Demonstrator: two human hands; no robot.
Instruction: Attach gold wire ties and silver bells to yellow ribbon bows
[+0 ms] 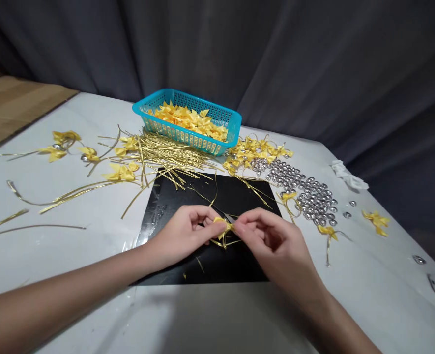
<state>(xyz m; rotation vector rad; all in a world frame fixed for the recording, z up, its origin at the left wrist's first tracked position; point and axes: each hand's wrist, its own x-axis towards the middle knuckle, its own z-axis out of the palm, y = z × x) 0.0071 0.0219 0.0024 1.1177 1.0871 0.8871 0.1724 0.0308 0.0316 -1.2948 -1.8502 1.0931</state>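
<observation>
My left hand (186, 232) and my right hand (272, 241) meet over a black mat (217, 265) near the table's front. Both pinch a small yellow ribbon bow (223, 225) with thin gold wire ends trailing below it. Fingers of both hands are curled closed around the bow. A pile of gold twist wires (161, 155) lies just beyond the mat. A teal basket (188, 135) full of yellow ribbon pieces stands behind that pile.
A heap of silver beads (305, 191) lies right of the mat, with finished yellow bows (256, 150) behind it. More bows with wires (121, 172) are scattered at left. A white scrap (350, 178) and loose beads sit near the right edge.
</observation>
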